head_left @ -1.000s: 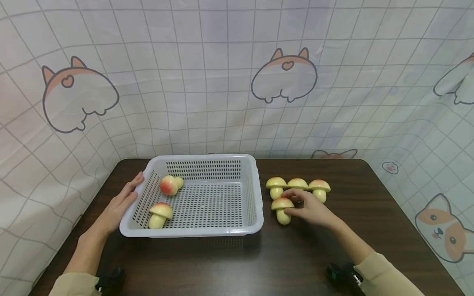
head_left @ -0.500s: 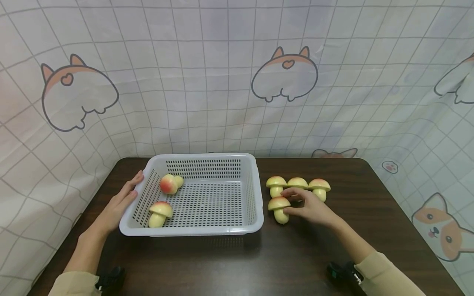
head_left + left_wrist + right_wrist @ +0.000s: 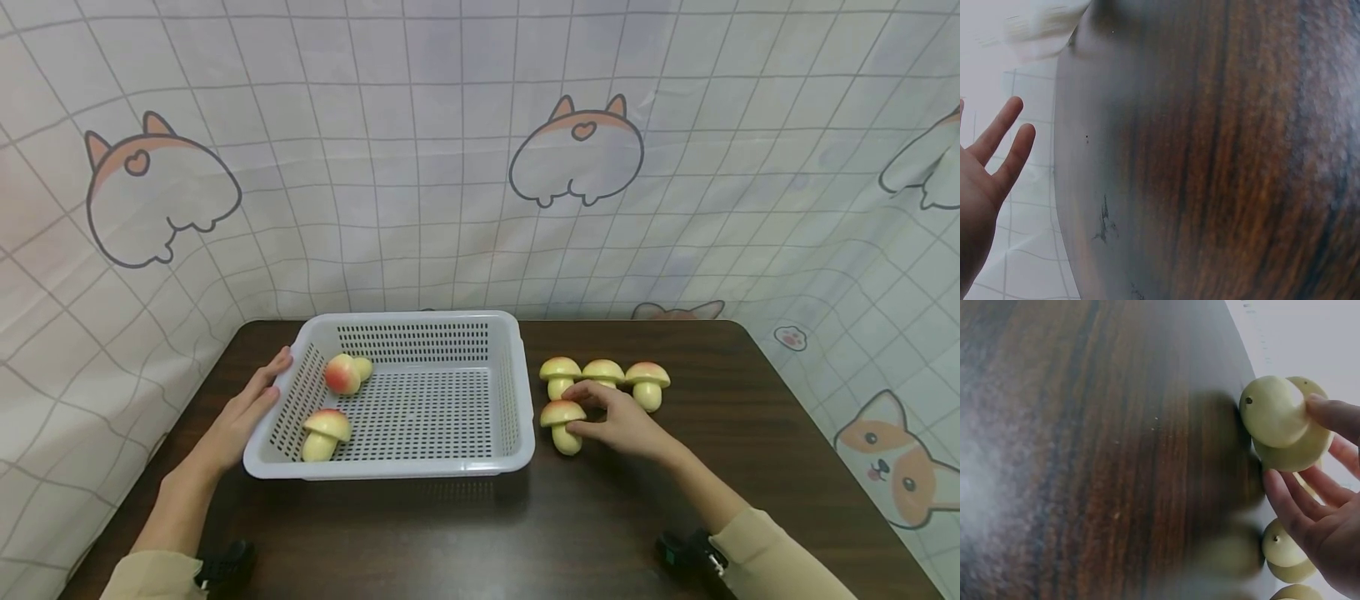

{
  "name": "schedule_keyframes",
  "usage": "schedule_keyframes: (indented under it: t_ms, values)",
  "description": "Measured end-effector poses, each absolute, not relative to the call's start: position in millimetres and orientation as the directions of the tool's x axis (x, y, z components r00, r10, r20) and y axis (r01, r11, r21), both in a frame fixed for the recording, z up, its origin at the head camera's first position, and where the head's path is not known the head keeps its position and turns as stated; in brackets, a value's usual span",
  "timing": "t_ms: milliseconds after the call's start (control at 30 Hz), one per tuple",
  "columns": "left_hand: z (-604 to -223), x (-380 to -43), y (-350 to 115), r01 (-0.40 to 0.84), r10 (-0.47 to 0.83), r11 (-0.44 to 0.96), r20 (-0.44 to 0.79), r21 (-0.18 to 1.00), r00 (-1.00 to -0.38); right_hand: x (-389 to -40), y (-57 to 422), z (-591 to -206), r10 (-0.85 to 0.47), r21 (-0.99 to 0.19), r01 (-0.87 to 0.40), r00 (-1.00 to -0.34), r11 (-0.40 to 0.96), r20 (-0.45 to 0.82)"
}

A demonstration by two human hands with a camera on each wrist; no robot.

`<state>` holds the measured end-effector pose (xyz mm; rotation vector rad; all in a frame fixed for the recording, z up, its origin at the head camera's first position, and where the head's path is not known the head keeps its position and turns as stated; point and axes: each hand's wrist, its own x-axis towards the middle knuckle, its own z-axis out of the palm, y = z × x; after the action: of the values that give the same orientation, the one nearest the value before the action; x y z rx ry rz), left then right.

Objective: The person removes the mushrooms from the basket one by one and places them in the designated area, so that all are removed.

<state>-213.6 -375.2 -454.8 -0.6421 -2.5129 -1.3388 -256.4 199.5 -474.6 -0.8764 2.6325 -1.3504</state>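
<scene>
Right of centre, the right hand [image 3: 621, 419] pinches a mushroom [image 3: 562, 415] that has edged left, so now nearer the white basket [image 3: 390, 470], though outside. At left, the left hand [image 3: 234, 423] spreads against its rim; two mushrooms [image 3: 327, 422] lie inside. Behind, three mushrooms [image 3: 602, 372] line the worktop [image 3: 465, 542].

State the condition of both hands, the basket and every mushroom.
Left hand: fingers extended
Right hand: gripping
Held mushroom: gripped by right hand
Basket: upright, uncovered
Rear mushroom in basket: lying, not held
Front mushroom in basket: not held
Three back mushrooms: lined up outside the basket
</scene>
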Motion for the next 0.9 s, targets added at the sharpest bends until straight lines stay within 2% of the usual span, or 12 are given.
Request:
schedule_keyframes:
  t_ms: [400, 900]
  values:
    - [-454.5, -212.9, -374.8, 0.474, 0.27, 0.498, 0.39, 0.726, -0.88, -254.6, 201.9, -476.1, -0.442, -0.774, -0.403, -0.879, 0.489, 0.178]
    - [-454.4, -212.4, -374.1, 0.472, 0.268, 0.489, 0.388, 0.733, -0.882, -255.4, 205.3, -475.8, -0.455, -0.767, -0.418, -0.871, 0.486, 0.186]
